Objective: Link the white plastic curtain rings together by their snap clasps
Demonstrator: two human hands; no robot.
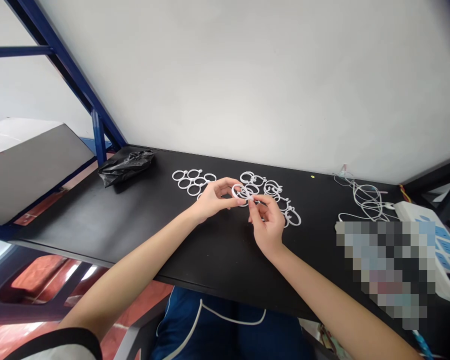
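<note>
My left hand (213, 197) and my right hand (267, 224) meet above the black table (135, 220), fingers pinched on the same small white plastic ring (241, 192). Behind the left hand lies a neat group of white rings (193, 180) lying flat and touching each other. Behind and right of my right hand lies a looser heap of white rings (273, 192), partly hidden by my fingers.
A crumpled black plastic bag (125, 166) lies at the table's far left. White cables (365, 197) and a white and blue power strip (433, 235) sit at the right, beside a blurred patch. A blue metal frame (97, 135) rises at the left by a white wall.
</note>
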